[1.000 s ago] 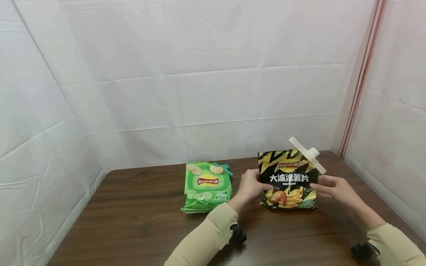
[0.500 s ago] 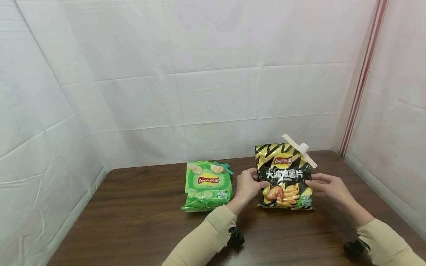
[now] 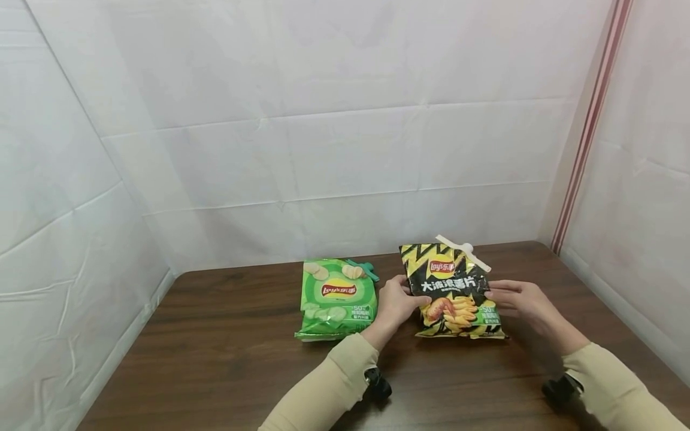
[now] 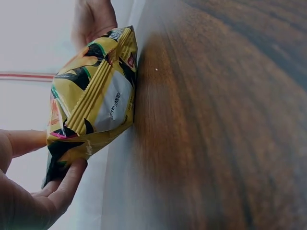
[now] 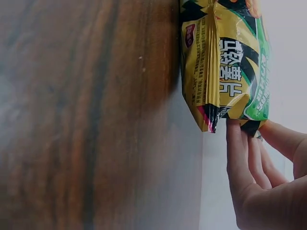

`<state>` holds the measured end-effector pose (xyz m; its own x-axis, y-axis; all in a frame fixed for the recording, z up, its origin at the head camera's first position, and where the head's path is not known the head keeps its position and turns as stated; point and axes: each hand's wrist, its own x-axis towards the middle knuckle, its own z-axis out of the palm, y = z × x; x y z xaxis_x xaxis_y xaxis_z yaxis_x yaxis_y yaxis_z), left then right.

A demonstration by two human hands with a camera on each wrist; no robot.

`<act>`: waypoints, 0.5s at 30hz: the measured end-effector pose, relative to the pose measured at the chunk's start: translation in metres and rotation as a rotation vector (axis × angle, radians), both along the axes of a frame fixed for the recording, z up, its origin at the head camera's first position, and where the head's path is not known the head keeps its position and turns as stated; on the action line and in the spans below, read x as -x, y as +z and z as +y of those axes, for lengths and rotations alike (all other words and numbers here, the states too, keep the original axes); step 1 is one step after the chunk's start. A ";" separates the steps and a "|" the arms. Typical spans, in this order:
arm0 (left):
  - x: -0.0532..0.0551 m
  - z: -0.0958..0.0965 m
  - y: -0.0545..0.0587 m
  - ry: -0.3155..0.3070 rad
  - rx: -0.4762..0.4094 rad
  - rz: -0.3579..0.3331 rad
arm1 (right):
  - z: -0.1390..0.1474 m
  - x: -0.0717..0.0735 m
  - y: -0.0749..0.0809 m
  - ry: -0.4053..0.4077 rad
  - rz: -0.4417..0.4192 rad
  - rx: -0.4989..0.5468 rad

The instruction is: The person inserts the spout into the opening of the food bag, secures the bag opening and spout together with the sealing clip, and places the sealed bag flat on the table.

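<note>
A black and yellow chip bag [image 3: 447,290] leans back with its printed front facing me, low over the brown table [image 3: 226,365]. A white sealing clip [image 3: 465,250] sits slantwise across its top right corner. My left hand [image 3: 396,305] grips the bag's left edge, thumb on the front and fingers behind. On the opposite edge my right hand [image 3: 528,305] holds the bag between thumb and fingers, which reach behind it in the right wrist view. The bag's crimped bottom seam [image 4: 93,91] shows in the left wrist view.
To the left of my left hand lies a green chip bag [image 3: 336,302], with a teal clip [image 3: 366,269] at its top right corner. White sheeting [image 3: 345,149] rises behind the table and along both sides.
The black and yellow bag has moved left and its top has tipped back, away from me. Both hands have moved along with it. The green bag remains in place.
</note>
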<state>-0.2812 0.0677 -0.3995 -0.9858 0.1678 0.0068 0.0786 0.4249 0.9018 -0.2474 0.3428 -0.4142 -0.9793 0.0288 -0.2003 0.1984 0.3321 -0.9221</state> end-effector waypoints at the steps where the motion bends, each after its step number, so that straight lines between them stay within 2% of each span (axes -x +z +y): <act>1: 0.000 0.000 0.000 0.003 -0.002 -0.010 | -0.001 0.001 0.001 0.009 -0.008 0.000; 9: -0.003 -0.003 0.000 0.034 -0.007 -0.059 | -0.003 0.006 0.001 0.092 -0.050 0.040; 15: -0.002 -0.004 0.000 0.027 0.004 -0.071 | -0.005 0.008 -0.001 0.092 -0.082 0.030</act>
<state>-0.2789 0.0642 -0.3992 -0.9880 0.1407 -0.0637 0.0029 0.4294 0.9031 -0.2551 0.3374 -0.4155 -0.9579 -0.0677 -0.2791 0.2434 0.3248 -0.9139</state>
